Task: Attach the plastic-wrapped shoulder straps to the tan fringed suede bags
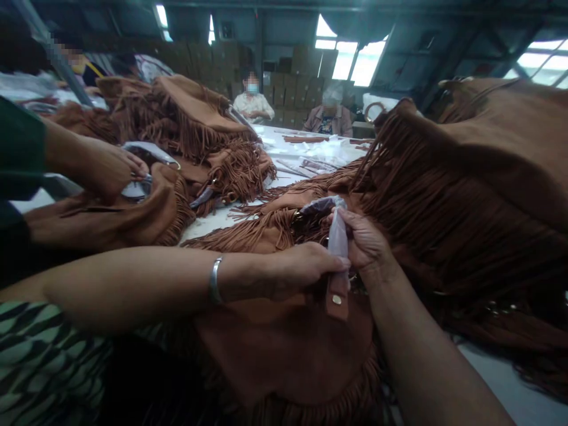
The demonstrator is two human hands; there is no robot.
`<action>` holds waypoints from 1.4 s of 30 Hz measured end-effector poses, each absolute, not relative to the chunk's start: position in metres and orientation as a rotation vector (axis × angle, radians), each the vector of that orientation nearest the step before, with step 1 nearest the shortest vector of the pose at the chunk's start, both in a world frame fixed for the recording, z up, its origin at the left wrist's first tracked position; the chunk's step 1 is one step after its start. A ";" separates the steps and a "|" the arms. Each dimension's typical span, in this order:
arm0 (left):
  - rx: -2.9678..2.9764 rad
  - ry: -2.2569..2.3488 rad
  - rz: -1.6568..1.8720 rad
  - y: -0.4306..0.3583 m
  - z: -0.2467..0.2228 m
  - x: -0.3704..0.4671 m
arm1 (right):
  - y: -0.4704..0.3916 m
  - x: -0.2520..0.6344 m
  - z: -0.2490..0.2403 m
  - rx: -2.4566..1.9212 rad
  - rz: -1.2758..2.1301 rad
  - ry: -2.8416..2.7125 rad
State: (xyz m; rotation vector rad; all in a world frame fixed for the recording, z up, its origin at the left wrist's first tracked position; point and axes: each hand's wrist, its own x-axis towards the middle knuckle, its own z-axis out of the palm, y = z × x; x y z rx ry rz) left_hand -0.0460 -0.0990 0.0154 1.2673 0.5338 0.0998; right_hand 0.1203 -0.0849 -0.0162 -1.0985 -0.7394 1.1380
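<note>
A brown strap (338,293) with a metal stud near its end is partly wrapped in thin whitish plastic (338,234). My left hand (306,264), with a silver bangle at the wrist, pinches the wrapped part just above the bare strap end. Higher up, my right hand (364,236) grips the same wrapped strap between thumb and fingers. Beneath both hands lies a brown fringed leather bag (288,349), its fringe hanging along the lower edge. The wrapping continues up and to the left, past the right fingertips.
Brown fringed bags pile up at the right (497,177) and at the far left (186,106). Close by on the left, a co-worker's hand (106,165) works on another fringed bag (115,219). Two people sit across the white table (284,131), which holds straps and plastic scraps.
</note>
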 end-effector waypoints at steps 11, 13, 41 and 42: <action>1.410 0.463 0.202 -0.058 0.005 -0.047 | -0.148 0.112 0.026 -1.275 0.520 -1.537; 1.457 0.369 0.135 -0.047 0.003 -0.047 | -0.164 0.105 0.033 -1.133 0.323 -1.959; 1.638 0.237 -0.074 -0.087 0.000 0.036 | -0.186 0.176 0.056 -0.866 0.723 -1.183; 1.781 0.257 -0.087 -0.092 -0.002 0.043 | -0.184 0.180 0.049 -0.860 0.699 -1.116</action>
